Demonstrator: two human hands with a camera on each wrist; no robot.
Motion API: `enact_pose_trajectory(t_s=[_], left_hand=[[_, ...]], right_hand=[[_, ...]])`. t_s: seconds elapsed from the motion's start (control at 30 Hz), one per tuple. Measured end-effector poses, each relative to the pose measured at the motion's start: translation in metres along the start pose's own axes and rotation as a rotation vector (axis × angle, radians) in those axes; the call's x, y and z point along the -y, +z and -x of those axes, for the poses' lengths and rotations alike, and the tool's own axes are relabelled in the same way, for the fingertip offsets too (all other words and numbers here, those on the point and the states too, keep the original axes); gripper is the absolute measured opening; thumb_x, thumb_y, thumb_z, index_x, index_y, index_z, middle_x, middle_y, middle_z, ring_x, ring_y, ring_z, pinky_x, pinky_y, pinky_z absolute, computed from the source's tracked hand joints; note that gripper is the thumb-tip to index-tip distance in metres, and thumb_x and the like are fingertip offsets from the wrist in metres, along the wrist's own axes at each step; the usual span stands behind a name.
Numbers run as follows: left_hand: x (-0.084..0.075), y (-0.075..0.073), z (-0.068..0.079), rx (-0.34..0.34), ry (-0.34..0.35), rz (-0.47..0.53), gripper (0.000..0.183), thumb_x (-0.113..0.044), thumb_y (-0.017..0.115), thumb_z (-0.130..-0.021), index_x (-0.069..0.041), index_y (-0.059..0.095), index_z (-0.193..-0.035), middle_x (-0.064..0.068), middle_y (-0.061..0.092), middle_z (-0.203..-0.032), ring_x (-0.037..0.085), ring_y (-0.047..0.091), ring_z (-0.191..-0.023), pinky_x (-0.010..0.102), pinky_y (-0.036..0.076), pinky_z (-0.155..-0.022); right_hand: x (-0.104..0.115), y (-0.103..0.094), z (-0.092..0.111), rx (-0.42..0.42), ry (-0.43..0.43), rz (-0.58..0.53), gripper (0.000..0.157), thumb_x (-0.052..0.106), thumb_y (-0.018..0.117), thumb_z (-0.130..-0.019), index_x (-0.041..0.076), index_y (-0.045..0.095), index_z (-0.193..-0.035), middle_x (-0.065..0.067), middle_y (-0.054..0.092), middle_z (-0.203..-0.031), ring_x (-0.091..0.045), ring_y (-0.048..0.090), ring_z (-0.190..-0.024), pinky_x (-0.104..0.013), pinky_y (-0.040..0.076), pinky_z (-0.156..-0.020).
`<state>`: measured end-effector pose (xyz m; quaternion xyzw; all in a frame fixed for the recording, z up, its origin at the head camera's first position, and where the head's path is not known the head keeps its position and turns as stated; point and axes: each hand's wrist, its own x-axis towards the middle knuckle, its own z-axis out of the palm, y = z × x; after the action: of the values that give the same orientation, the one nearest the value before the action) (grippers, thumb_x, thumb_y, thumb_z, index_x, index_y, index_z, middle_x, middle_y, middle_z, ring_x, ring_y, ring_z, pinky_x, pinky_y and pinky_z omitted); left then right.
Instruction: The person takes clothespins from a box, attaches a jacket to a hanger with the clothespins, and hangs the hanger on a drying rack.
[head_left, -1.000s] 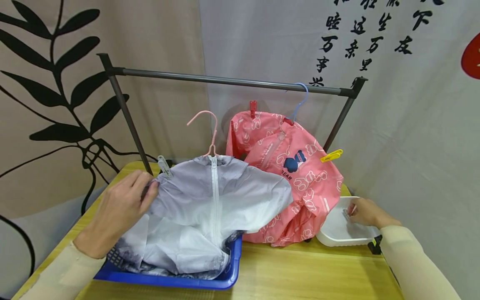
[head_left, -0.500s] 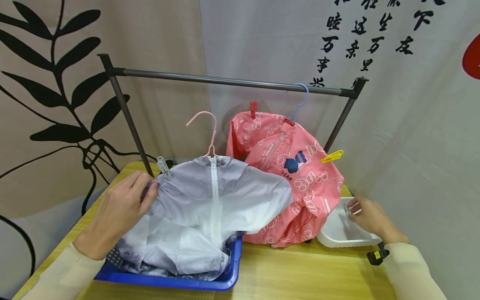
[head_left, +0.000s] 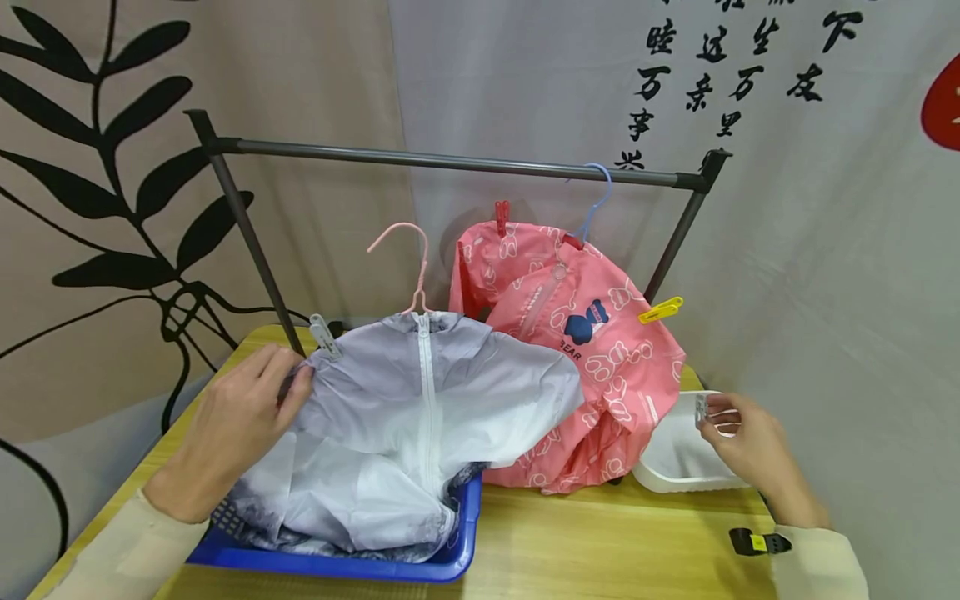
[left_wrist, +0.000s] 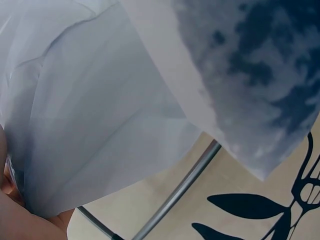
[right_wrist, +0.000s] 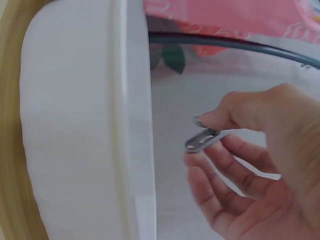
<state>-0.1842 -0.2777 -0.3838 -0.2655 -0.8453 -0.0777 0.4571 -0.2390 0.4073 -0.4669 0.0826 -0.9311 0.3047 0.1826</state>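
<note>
My left hand (head_left: 234,410) pinches the shoulder edge of a grey-white zip jacket (head_left: 375,400), right beside a grey clothespin (head_left: 324,335) clipped there. A pink hanger (head_left: 422,271) sticks up from the jacket's collar, its hook free of the rack bar. The jacket's lower part lies in a blue basket (head_left: 450,568). Over at the right, my right hand (head_left: 757,446) holds another grey clothespin (right_wrist: 202,140) between thumb and fingers, above a white tray (head_left: 693,485). Pale cloth fills most of the left wrist view, with only part of the left hand (left_wrist: 30,220) showing.
A pink jacket (head_left: 570,367) hangs by a blue hanger (head_left: 598,204) from the grey rack bar (head_left: 450,162). A red clothespin (head_left: 502,218) and a yellow clothespin (head_left: 661,310) are clipped on it. Everything stands on a wooden table (head_left: 570,546) before a printed curtain.
My right hand has lifted out of the white tray, drawn slightly back, and turned so the clothespin shows. The left hand keeps its hold on the jacket. The head view has shifted slightly.
</note>
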Motion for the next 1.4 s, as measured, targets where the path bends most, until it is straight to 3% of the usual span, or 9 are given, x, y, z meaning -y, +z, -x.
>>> enact_pose_trajectory(t_s=[0.17, 0.33, 0.4, 0.67, 0.87, 1.17, 1.4], left_hand=[[0.0, 0.001, 0.0, -0.002, 0.001, 0.0, 0.051, -0.038, 0.043, -0.126, -0.002, 0.063, -0.096, 0.005, 0.054, -0.082, 0.012, 0.042, -0.064, 0.025, 0.034, -0.052], [-0.001, 0.001, -0.002, 0.002, 0.009, -0.013, 0.05, -0.036, 0.044, -0.126, -0.001, 0.063, -0.096, 0.006, 0.055, -0.083, 0.013, 0.044, -0.064, 0.026, 0.036, -0.053], [-0.001, 0.002, -0.003, -0.005, 0.013, -0.011, 0.05, -0.036, 0.044, -0.126, -0.001, 0.063, -0.096, 0.007, 0.055, -0.083, 0.013, 0.044, -0.064, 0.026, 0.036, -0.052], [-0.002, 0.005, -0.004, -0.017, 0.003, 0.014, 0.051, -0.038, 0.044, -0.126, -0.002, 0.063, -0.096, 0.006, 0.056, -0.083, 0.013, 0.043, -0.063, 0.025, 0.034, -0.051], [-0.002, 0.007, -0.004, -0.021, -0.004, 0.019, 0.051, -0.039, 0.044, -0.126, -0.003, 0.063, -0.094, 0.006, 0.056, -0.082, 0.013, 0.044, -0.062, 0.026, 0.034, -0.05], [-0.004, 0.007, -0.005, -0.019, -0.015, 0.039, 0.051, -0.039, 0.044, -0.126, -0.003, 0.062, -0.094, 0.006, 0.055, -0.082, 0.013, 0.043, -0.064, 0.025, 0.034, -0.051], [-0.005, 0.005, -0.003, -0.006, -0.014, 0.015, 0.051, -0.037, 0.043, -0.126, -0.002, 0.061, -0.094, 0.006, 0.054, -0.081, 0.014, 0.043, -0.065, 0.025, 0.035, -0.052]], right_hand=[[0.019, 0.001, 0.01, -0.15, -0.012, -0.085, 0.036, -0.003, 0.089, -0.093, -0.005, 0.076, -0.127, -0.021, 0.082, -0.113, 0.02, 0.062, -0.095, -0.001, 0.054, -0.082], [0.04, 0.004, 0.019, -0.293, -0.033, -0.192, 0.039, -0.009, 0.089, -0.09, -0.005, 0.077, -0.127, 0.012, 0.073, -0.114, 0.014, 0.067, -0.097, -0.001, 0.054, -0.089], [0.048, 0.005, 0.022, -0.333, -0.065, -0.237, 0.04, -0.013, 0.088, -0.088, -0.007, 0.076, -0.125, 0.02, 0.069, -0.113, 0.01, 0.069, -0.097, -0.002, 0.055, -0.09], [0.064, 0.013, 0.03, -0.394, -0.225, -0.305, 0.045, -0.019, 0.085, -0.084, -0.012, 0.074, -0.126, 0.01, 0.074, -0.112, 0.003, 0.072, -0.095, -0.005, 0.058, -0.089], [0.074, 0.018, 0.033, -0.376, -0.259, -0.295, 0.041, -0.014, 0.086, -0.085, -0.011, 0.074, -0.125, 0.015, 0.075, -0.114, 0.004, 0.072, -0.1, -0.006, 0.055, -0.091], [0.089, 0.027, 0.033, -0.352, -0.332, -0.236, 0.042, -0.006, 0.085, -0.085, -0.007, 0.077, -0.125, -0.015, 0.081, -0.105, 0.002, 0.069, -0.099, -0.01, 0.05, -0.093], [0.101, 0.037, 0.034, -0.31, -0.372, -0.238, 0.042, -0.007, 0.086, -0.084, -0.005, 0.078, -0.126, -0.013, 0.082, -0.103, -0.007, 0.07, -0.096, -0.012, 0.052, -0.093]])
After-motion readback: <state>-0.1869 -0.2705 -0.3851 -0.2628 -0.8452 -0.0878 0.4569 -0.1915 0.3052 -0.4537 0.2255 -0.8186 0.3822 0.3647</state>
